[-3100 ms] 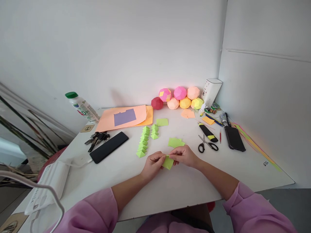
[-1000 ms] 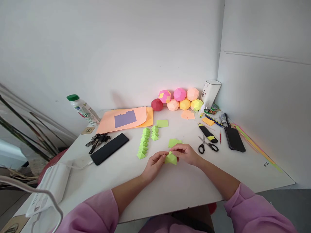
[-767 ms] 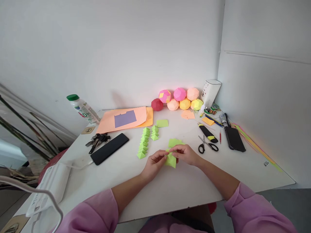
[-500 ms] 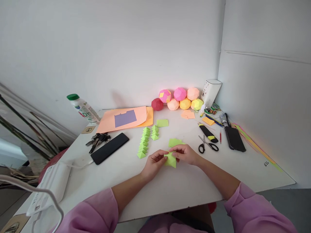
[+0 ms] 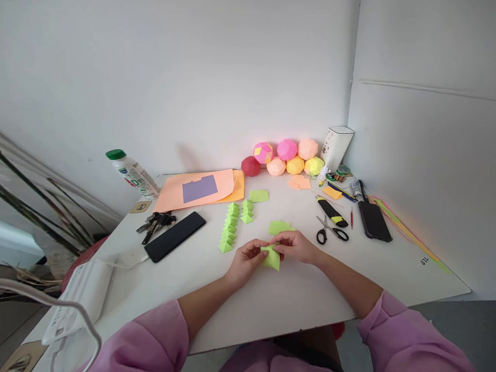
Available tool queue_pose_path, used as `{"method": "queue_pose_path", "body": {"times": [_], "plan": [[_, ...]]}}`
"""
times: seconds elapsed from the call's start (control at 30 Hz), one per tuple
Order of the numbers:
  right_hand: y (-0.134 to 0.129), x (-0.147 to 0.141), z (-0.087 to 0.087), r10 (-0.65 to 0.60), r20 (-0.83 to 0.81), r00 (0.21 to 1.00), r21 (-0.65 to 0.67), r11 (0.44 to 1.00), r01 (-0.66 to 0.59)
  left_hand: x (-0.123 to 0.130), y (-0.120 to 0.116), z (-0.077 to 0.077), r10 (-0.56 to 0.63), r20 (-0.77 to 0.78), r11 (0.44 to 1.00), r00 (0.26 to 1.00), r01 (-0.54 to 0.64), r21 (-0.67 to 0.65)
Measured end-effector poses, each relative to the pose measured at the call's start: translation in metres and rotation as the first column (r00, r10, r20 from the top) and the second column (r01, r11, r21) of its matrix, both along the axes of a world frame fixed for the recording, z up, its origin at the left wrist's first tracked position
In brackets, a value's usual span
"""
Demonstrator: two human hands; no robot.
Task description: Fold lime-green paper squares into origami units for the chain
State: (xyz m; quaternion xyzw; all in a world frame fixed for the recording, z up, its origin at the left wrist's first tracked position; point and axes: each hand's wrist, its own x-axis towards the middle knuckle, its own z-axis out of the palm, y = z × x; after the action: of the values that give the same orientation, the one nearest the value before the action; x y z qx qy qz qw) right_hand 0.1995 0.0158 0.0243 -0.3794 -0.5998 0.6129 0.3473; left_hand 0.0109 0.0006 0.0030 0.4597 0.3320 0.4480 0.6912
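Note:
Between my two hands is a small green paper [image 5: 272, 258], creased, its lower corner hanging down. My left hand [image 5: 247, 260] pinches its left side between thumb and fingers. At its upper right, my right hand [image 5: 293, 246] grips the paper with thumb and index finger. Just behind my hands lie flat green paper pieces [image 5: 279, 227]. To the left stand folded green units in a long row [image 5: 229, 227] and a shorter row [image 5: 247, 212]. A flat green sheet [image 5: 259, 196] lies behind them.
Scissors [image 5: 331, 231], a cutter [image 5: 331, 212] and a phone [image 5: 374, 221] are on the right. On the left are a power bank [image 5: 175, 236], keys [image 5: 157, 225] and a bottle [image 5: 134, 175]. Colored paper balls [image 5: 287, 150] stand against the wall near orange sheets [image 5: 170, 191].
The held green paper has bent and tilted slightly, its lower corner a little lower and further left. Both hands keep their hold almost in place.

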Motion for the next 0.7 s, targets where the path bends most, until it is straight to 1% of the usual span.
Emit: {"method": "queue_pose_path", "body": {"times": [0.3, 0.47, 0.7], "plan": [[-0.0017, -0.0017, 0.0004, 0.000, -0.017, 1.000, -0.002, 1.000, 0.000, -0.0020, 0.0011, -0.0064, -0.009, -0.010, 1.000, 1.000, 0.009, 0.017], [-0.0019, -0.0021, -0.0003, -0.006, -0.001, 1.000, 0.006, 1.000, 0.006, -0.0013, 0.0007, -0.0038, -0.012, -0.005, 1.000, 1.000, 0.012, 0.005], [-0.0023, -0.0036, 0.0008, -0.014, 0.003, 1.000, 0.015, 1.000, 0.014, -0.0006, -0.0001, 0.0006, 0.012, -0.024, 1.000, 1.000, -0.012, -0.006]]}}
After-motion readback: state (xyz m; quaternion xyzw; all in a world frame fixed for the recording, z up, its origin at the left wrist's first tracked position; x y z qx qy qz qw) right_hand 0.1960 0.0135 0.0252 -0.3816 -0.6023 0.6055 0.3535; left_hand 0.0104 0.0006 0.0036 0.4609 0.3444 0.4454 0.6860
